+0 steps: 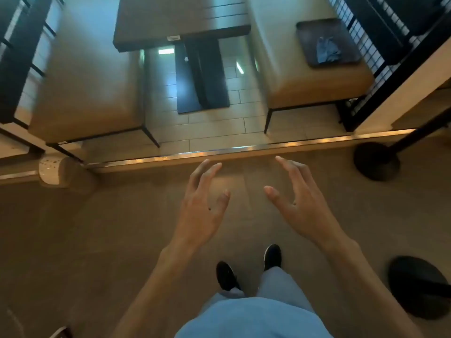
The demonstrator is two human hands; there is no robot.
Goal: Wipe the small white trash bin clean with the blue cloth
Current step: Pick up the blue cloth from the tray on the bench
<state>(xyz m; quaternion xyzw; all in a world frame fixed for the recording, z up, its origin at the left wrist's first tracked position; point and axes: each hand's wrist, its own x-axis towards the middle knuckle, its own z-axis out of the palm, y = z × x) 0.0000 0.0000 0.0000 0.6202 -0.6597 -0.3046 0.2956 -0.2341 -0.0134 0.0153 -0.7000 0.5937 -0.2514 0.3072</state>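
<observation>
Above the brown carpet, both hands hung in the air with nothing in them. The left hand (203,206) had its fingers spread and gently bent, thumb apart from the rest, touching nothing. The right hand (296,203) mirrored it, fingers long and loosely fanned, palm turned inward toward the other, the two hands well apart.

At the far left, on the edge of the raised floor, lay a small white trash bin (55,172), a rounded cylinder tipped on its side, its pale surface speckled with dark flecks (the blur made its open end hard to read). Beside it stood a tan padded bench (85,93) on thin black legs, smooth and faintly glossy. A metal strip (219,152) edged the step between carpet and pale rectangular floor tiles. Beyond the tiles, in the middle, stood a dark wooden table (170,18) on a black pedestal base.

To the right, a second tan bench (305,81) carried a dark rectangular tray (307,37) with rounded corners, and on that tray lay the blue cloth (327,51), crumpled into a soft heap, well apart from both hands and from the bin. Black round stand bases (375,162) sat on the carpet at the far right. Below, black shoes (225,275) and pale blue trousers showed.
</observation>
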